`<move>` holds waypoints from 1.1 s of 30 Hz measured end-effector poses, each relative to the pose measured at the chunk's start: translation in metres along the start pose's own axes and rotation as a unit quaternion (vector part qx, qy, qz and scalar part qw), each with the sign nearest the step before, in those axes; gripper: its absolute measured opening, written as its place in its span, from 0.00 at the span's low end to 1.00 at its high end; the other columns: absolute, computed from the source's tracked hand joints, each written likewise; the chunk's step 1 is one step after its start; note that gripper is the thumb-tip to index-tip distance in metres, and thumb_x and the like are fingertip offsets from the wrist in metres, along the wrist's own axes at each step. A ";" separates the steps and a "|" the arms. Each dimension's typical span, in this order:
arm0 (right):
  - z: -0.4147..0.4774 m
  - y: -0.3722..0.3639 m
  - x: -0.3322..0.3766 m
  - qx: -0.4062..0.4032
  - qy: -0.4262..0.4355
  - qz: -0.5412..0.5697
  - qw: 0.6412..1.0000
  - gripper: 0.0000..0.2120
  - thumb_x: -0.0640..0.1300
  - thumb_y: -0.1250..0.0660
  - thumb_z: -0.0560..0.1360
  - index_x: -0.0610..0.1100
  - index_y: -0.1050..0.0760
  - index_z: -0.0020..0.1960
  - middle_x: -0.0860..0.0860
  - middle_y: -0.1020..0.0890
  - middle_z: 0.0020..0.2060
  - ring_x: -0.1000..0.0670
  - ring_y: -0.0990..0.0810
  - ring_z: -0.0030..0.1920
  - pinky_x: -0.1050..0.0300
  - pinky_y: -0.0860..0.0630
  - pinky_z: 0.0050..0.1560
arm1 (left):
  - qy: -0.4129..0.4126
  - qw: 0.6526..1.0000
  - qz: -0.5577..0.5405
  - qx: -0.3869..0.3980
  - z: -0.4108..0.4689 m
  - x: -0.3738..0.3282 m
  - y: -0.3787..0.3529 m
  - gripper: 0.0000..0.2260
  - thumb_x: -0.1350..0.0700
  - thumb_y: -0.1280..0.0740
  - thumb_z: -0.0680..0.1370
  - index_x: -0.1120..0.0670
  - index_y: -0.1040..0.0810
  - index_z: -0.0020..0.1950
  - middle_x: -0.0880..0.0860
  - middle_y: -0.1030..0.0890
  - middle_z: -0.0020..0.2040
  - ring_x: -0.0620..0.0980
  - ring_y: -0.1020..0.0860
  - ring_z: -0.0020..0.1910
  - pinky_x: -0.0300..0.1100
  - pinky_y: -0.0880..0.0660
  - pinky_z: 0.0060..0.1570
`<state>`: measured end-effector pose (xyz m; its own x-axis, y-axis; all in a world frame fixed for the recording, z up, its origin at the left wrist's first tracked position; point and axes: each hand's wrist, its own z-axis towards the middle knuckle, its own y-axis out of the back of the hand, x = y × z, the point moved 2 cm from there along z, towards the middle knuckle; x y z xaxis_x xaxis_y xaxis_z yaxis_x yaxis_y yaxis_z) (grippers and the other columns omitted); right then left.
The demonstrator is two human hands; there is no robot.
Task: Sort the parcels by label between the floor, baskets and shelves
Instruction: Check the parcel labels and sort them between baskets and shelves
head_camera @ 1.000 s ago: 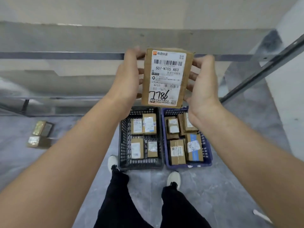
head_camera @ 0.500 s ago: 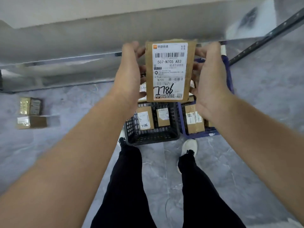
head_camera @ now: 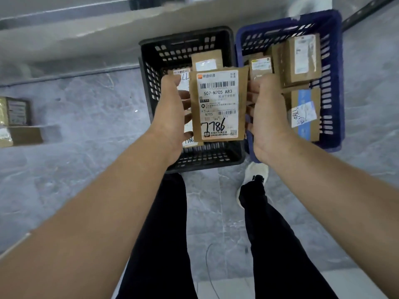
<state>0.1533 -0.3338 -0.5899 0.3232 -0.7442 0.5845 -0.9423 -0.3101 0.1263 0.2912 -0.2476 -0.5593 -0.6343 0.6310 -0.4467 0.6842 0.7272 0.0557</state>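
Observation:
A brown cardboard parcel (head_camera: 218, 104) with a white label reading 507-N705 A83 and handwritten 7786 is held label up over the black basket (head_camera: 151, 67). My left hand (head_camera: 170, 113) grips its left edge and my right hand (head_camera: 267, 113) grips its right edge. The black basket holds a few labelled parcels, mostly hidden behind the held one. To its right the blue basket (head_camera: 332, 87) holds several brown parcels, one marked 7786 (head_camera: 304, 114).
Two small parcels (head_camera: 17, 121) lie on the grey floor at the left. A pale shelf edge (head_camera: 86, 39) runs across the top. My legs and a white shoe (head_camera: 255, 171) stand just behind the baskets. A thin cable lies on the floor between my legs.
The view has tilted down and closed in on the baskets. The parcel, held in both hands, has come down from shelf height to just over the black basket.

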 end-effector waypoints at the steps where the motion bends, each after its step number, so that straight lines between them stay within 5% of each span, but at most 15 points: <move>1: 0.005 0.000 -0.008 -0.006 -0.004 -0.007 1.000 0.33 0.61 0.44 0.76 0.35 0.21 0.63 0.46 0.15 0.47 0.47 0.19 0.45 0.48 0.24 0.46 | 0.009 1.000 0.001 -0.001 0.008 0.007 -0.001 0.25 0.36 0.46 0.80 0.54 0.20 0.56 0.51 0.14 0.49 0.54 0.17 0.55 0.61 0.25 0.61; 3: 0.017 0.001 -0.026 -0.007 -0.014 -0.020 1.000 0.34 0.61 0.44 0.74 0.36 0.21 0.64 0.40 0.13 0.52 0.44 0.15 0.48 0.46 0.18 0.47 | 0.029 1.000 0.001 -0.005 0.023 0.023 -0.002 0.25 0.36 0.45 0.79 0.54 0.20 0.55 0.50 0.14 0.48 0.54 0.17 0.55 0.60 0.24 0.61; 9: 0.052 -0.004 -0.078 0.018 -0.036 -0.084 0.996 0.28 0.62 0.44 0.77 0.44 0.20 0.63 0.46 0.13 0.58 0.44 0.13 0.57 0.44 0.15 0.57 | 0.059 0.998 0.008 -0.026 0.071 0.067 -0.007 0.26 0.36 0.45 0.80 0.55 0.18 0.53 0.48 0.15 0.36 0.53 0.16 0.47 0.57 0.22 0.60; 13: 0.071 -0.006 -0.108 0.034 -0.021 -0.155 0.987 0.23 0.60 0.45 0.84 0.50 0.23 0.69 0.51 0.19 0.60 0.51 0.18 0.59 0.57 0.20 0.46 | 0.078 0.997 0.005 -0.018 0.106 0.093 -0.011 0.28 0.35 0.44 0.79 0.57 0.18 0.55 0.50 0.13 0.38 0.53 0.15 0.46 0.56 0.21 0.59; 18: 0.104 -0.006 -0.144 0.051 0.004 -0.215 0.975 0.19 0.56 0.47 0.88 0.54 0.30 0.76 0.50 0.30 0.67 0.60 0.31 0.58 0.67 0.39 0.47 | 0.101 0.995 0.007 -0.011 0.150 0.118 -0.019 0.29 0.36 0.45 0.80 0.56 0.18 0.60 0.53 0.12 0.42 0.55 0.15 0.48 0.52 0.19 0.55; 23: 0.140 -0.017 -0.175 0.054 0.028 -0.256 0.965 0.28 0.59 0.45 0.86 0.49 0.35 0.83 0.48 0.30 0.72 0.78 0.32 0.52 0.80 0.33 0.46 | 0.105 0.994 0.008 -0.017 0.191 0.137 -0.023 0.26 0.37 0.46 0.82 0.54 0.18 0.57 0.53 0.12 0.41 0.55 0.15 0.49 0.54 0.20 0.56; 24: 0.147 -0.022 -0.181 0.051 0.031 -0.259 0.964 0.33 0.62 0.44 0.84 0.47 0.36 0.84 0.48 0.30 0.74 0.76 0.30 0.56 0.79 0.32 0.51 | 0.107 0.994 0.006 -0.018 0.197 0.140 -0.024 0.25 0.37 0.46 0.82 0.53 0.18 0.56 0.52 0.12 0.39 0.55 0.15 0.49 0.53 0.20 0.56; 26: 0.159 -0.028 -0.194 0.037 0.023 -0.264 0.964 0.42 0.68 0.45 0.76 0.48 0.35 0.84 0.49 0.27 0.74 0.59 0.25 0.68 0.55 0.23 0.68 | 0.110 0.994 0.005 -0.012 0.210 0.145 -0.027 0.24 0.38 0.47 0.82 0.52 0.18 0.52 0.50 0.13 0.36 0.54 0.16 0.48 0.52 0.21 0.56; 28: 0.169 -0.031 -0.206 0.033 0.017 -0.254 0.966 0.42 0.70 0.45 0.73 0.50 0.32 0.81 0.50 0.23 0.71 0.49 0.21 0.67 0.41 0.20 0.68 | 0.110 0.994 -0.001 -0.004 0.220 0.149 -0.030 0.24 0.38 0.47 0.82 0.52 0.18 0.48 0.50 0.13 0.36 0.54 0.16 0.48 0.52 0.21 0.58; 33: 0.183 -0.037 -0.203 0.027 0.012 -0.252 0.967 0.43 0.69 0.44 0.71 0.52 0.35 0.82 0.49 0.25 0.72 0.47 0.23 0.68 0.39 0.23 0.71 | 0.113 0.993 -0.020 -0.012 0.244 0.157 -0.037 0.24 0.39 0.48 0.83 0.51 0.18 0.47 0.50 0.14 0.35 0.53 0.16 0.46 0.51 0.19 0.55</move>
<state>0.1381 -0.2796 -0.8600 0.7377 -0.4766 0.4781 -0.6593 -0.6608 0.3587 0.2546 -0.2414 -0.8496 -0.7272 0.6444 -0.2366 0.6502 0.7571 0.0639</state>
